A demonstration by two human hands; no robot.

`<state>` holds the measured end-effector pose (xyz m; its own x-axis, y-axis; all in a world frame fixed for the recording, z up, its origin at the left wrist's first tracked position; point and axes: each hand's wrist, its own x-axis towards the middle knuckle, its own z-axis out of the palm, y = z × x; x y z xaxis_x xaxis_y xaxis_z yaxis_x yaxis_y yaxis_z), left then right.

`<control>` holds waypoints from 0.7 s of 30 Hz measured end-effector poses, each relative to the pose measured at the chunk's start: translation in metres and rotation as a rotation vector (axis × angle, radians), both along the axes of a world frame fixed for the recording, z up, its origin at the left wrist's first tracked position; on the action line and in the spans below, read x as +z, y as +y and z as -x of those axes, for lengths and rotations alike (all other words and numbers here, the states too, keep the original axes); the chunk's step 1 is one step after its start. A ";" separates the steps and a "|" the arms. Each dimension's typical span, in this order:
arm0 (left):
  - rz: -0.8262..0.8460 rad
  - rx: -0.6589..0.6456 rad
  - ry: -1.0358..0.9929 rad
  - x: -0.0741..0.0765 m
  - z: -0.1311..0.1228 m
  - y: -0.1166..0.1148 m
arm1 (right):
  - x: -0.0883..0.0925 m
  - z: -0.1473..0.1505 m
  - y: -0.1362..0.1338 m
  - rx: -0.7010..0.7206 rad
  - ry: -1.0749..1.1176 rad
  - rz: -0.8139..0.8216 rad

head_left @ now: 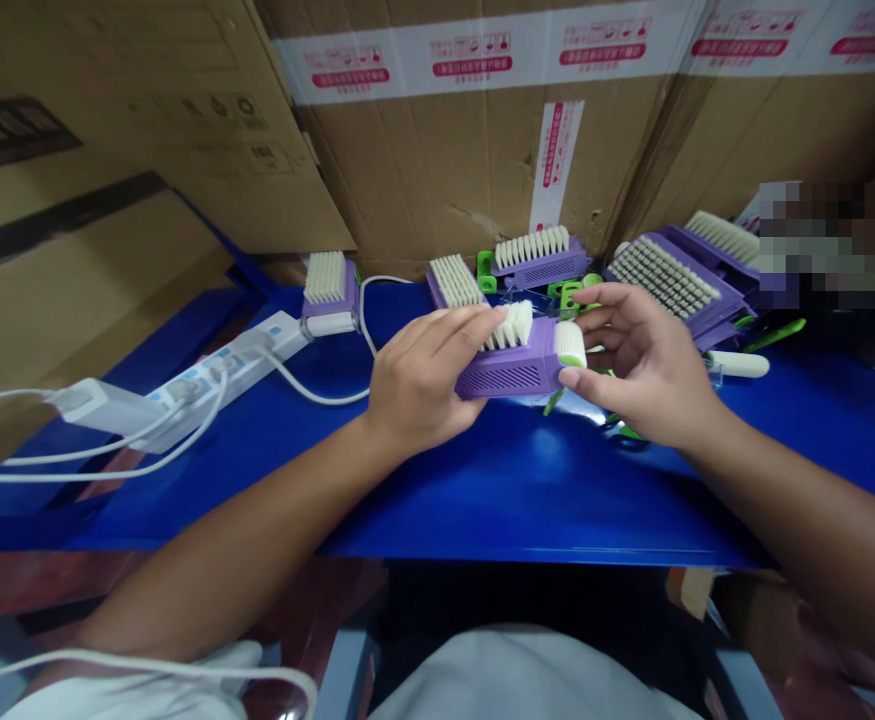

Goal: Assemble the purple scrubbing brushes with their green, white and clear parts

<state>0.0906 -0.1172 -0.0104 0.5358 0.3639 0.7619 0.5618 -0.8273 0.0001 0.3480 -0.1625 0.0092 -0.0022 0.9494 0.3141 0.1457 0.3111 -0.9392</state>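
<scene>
A purple brush head (508,372) with cream bristles is held above the blue table, its vented side facing me. My left hand (420,378) is closed around its left end, covering part of the bristles. On its right end sits a ribbed white roller (570,342) with a green end cap. My right hand (647,368) has its thumb on the lower corner by that roller, with the fingers curled behind. Just beyond are another purple brush head (542,268) with a green part, and a bristled one (456,282) partly hidden by my left hand.
Several purple brush heads (669,275) are piled at the right. Another brush head (328,285) stands by a white power strip (219,380) with cables at the left. Cardboard boxes (437,150) line the back of the blue table (482,500). A white-and-green part (737,364) lies at the right.
</scene>
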 end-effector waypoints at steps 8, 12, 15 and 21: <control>-0.028 -0.009 -0.017 0.001 0.002 0.000 | 0.005 -0.001 0.000 0.043 0.020 -0.024; -0.041 0.003 -0.020 0.002 0.002 0.001 | 0.002 -0.003 0.002 0.064 0.032 -0.013; -0.059 0.012 -0.018 0.002 0.001 0.002 | -0.002 -0.003 0.003 0.075 -0.012 0.005; -0.027 0.025 0.005 0.002 0.001 0.002 | -0.007 -0.004 0.002 0.082 -0.062 0.014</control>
